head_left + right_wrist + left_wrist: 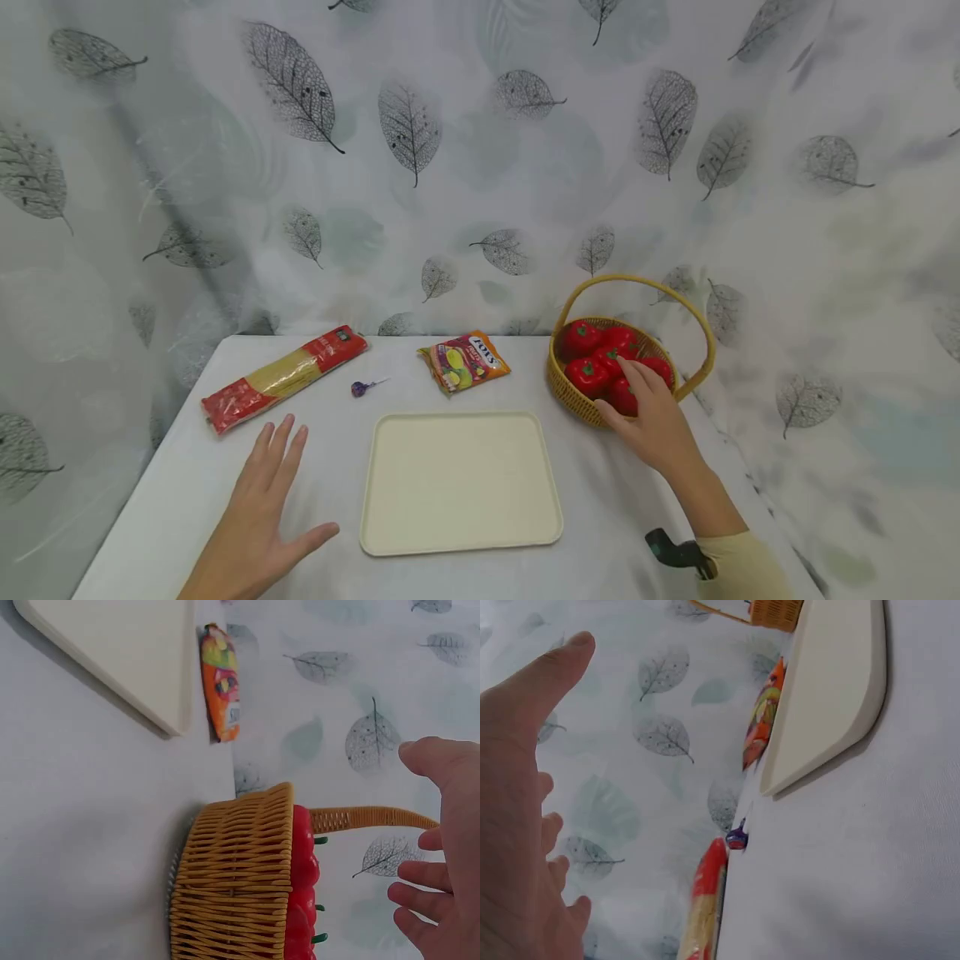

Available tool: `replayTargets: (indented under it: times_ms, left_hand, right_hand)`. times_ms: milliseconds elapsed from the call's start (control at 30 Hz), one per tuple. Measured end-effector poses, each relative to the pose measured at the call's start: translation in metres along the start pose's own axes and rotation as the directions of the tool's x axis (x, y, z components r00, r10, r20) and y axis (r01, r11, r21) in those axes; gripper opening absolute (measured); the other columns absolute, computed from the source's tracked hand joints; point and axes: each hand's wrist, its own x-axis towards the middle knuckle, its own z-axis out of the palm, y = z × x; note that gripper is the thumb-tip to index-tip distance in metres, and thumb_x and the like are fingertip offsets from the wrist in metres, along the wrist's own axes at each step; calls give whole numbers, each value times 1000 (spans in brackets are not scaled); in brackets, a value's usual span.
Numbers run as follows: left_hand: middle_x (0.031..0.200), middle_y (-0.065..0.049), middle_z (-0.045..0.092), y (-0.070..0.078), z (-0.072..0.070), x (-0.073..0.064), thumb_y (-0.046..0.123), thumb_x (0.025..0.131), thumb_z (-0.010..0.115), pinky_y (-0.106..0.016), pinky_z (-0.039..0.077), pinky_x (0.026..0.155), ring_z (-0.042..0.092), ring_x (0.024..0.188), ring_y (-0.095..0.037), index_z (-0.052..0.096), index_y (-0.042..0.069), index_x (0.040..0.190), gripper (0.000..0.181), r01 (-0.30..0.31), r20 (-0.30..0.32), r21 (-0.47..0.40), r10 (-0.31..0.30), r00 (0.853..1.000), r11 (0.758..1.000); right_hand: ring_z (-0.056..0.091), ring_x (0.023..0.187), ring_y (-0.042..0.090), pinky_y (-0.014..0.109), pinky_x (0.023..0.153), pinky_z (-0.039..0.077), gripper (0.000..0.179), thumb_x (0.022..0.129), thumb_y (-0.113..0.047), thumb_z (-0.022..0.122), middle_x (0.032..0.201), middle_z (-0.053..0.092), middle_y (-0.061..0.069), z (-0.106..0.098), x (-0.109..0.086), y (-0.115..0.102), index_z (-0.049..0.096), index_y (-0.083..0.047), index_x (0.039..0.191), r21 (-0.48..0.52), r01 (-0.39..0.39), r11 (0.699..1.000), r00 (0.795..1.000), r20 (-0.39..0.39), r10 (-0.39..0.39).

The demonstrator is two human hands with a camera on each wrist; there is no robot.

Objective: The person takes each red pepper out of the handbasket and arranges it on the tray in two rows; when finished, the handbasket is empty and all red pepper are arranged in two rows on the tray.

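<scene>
Red bell peppers [588, 377] fill a wicker basket [232, 881] with a tall handle at the back right. My right hand [651, 417] hovers over the basket's front edge, fingers spread and relaxed above the peppers; the right wrist view shows it beside the pepper tops with a gap between. My left hand [258, 512] is held over the table's left side, fingers straight and thumb out, holding nothing. Nearest to it are a red and yellow packet [285, 379], which looks like pasta, and a cream tray [461, 483] at the middle front.
An orange Fox's Fruits candy bag [465, 362] lies behind the tray. A small purple-wrapped lollipop [362, 388] is between the long packet and the bag. A leaf-patterned curtain [465, 183] hangs right behind the white table [322, 458].
</scene>
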Motion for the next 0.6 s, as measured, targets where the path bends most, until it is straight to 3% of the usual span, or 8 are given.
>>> replayTargets:
  times_ms: [100,200,600]
  left_hand:
    - [181,-10,13,0,3,3,56,80,91,-77,18,123,7,164,-40,13,23,177,128,40,46,-40,-38,998,998]
    - [181,-9,13,-2,7,7,55,81,91,-84,28,113,7,165,-40,12,25,177,127,68,86,-85,-60,994,994]
    - [181,-8,14,-3,26,10,56,84,89,-81,38,110,20,161,-43,13,27,176,123,78,142,-147,-57,988,986]
  right_hand:
    - [43,145,50,75,109,44,83,100,-44,77,157,47,29,1,8,2,45,1,162,1,-15,1000,1000,22,15]
    - [42,146,50,74,110,44,82,100,-45,76,157,47,29,4,18,4,46,2,160,-7,-17,1000,1000,27,17]
    - [44,145,51,73,111,44,81,101,-44,75,157,46,32,21,38,8,47,5,159,-39,-65,997,993,100,68]
